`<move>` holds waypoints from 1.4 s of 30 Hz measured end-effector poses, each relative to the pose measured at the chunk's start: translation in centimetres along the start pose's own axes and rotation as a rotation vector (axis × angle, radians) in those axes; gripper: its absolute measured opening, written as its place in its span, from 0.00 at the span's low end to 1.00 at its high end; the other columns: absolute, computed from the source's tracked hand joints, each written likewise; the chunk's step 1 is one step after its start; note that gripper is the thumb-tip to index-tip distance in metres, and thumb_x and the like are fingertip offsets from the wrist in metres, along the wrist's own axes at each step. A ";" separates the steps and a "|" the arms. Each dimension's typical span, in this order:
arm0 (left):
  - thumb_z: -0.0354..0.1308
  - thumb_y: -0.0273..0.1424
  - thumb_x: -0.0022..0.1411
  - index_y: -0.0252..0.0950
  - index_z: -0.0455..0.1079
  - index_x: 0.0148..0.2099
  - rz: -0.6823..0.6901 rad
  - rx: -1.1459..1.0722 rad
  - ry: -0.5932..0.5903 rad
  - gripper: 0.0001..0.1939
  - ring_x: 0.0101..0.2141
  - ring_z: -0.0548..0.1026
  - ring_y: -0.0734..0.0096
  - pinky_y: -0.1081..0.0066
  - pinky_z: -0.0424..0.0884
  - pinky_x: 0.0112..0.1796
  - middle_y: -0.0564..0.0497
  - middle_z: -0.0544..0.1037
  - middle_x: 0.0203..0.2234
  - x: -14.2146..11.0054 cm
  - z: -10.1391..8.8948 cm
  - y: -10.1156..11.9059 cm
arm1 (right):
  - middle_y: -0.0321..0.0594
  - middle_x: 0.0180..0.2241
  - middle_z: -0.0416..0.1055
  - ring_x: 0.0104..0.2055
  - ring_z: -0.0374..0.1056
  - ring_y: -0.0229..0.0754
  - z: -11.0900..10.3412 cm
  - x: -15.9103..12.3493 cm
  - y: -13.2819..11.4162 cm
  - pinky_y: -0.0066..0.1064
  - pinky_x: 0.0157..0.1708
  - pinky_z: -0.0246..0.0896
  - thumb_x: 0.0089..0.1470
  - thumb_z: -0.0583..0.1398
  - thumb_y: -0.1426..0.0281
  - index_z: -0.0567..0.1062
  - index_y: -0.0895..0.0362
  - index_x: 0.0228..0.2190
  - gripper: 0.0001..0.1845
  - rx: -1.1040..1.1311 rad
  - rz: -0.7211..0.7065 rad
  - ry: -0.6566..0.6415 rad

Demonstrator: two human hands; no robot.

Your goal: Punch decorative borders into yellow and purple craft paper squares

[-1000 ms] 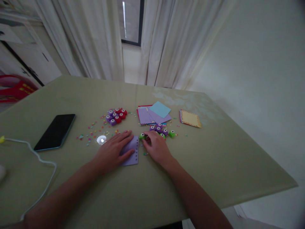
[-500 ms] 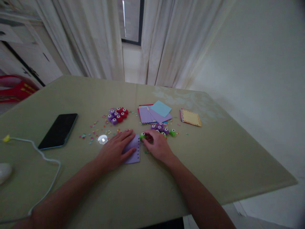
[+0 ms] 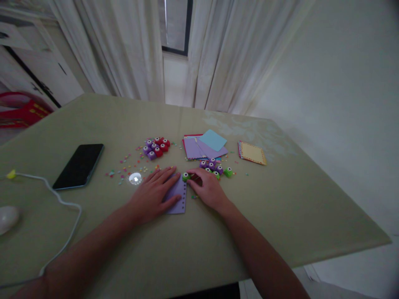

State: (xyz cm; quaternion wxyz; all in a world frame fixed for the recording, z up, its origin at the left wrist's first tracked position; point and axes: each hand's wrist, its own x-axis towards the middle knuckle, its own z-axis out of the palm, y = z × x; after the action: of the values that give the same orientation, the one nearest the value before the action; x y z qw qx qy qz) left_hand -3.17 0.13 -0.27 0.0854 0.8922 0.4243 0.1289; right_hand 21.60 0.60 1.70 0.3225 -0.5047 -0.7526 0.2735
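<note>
While the left hand [image 3: 152, 195] lies spread on the purple card [image 3: 175, 190], the right hand [image 3: 208, 189] pinches the green eyed piece [image 3: 185, 177] at its far right-hand corner.

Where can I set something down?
Bare table: between left arm and right arm, nearer than the purple card; right of the right arm, nearer than the yellow cards. Crowded: from phone to yellow cards, with paper bits, eyed pieces, stacked cards, left hand and right hand.
</note>
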 end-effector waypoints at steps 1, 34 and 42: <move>0.49 0.54 0.77 0.40 0.60 0.78 -0.002 0.007 -0.007 0.37 0.74 0.60 0.48 0.45 0.54 0.73 0.42 0.59 0.77 0.0 0.0 0.0 | 0.43 0.47 0.83 0.44 0.79 0.43 0.0 0.0 0.0 0.36 0.51 0.72 0.63 0.68 0.75 0.81 0.56 0.50 0.13 0.002 -0.003 -0.003; 0.50 0.53 0.77 0.40 0.62 0.77 0.004 -0.018 0.032 0.36 0.72 0.63 0.47 0.45 0.58 0.71 0.41 0.62 0.75 0.0 0.1 0.0 | 0.43 0.46 0.83 0.43 0.81 0.44 -0.1 0.0 0.5 0.36 0.48 0.75 0.60 0.70 0.75 0.81 0.55 0.50 0.17 0.052 0.006 -0.018; 0.49 0.47 0.80 0.39 0.63 0.76 0.103 -0.035 0.176 0.30 0.67 0.69 0.48 0.46 0.64 0.67 0.41 0.70 0.70 0.7 -0.7 1.0 | 0.46 0.49 0.82 0.40 0.80 0.43 -0.5 0.0 0.3 0.36 0.45 0.76 0.61 0.67 0.76 0.80 0.56 0.54 0.19 0.085 -0.030 0.033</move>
State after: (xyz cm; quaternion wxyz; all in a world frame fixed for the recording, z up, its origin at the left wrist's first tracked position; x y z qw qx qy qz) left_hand -2.23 0.08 0.73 0.0567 0.8964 0.3816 0.2184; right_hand 22.11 0.74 1.80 0.3600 -0.4834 -0.7426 0.2920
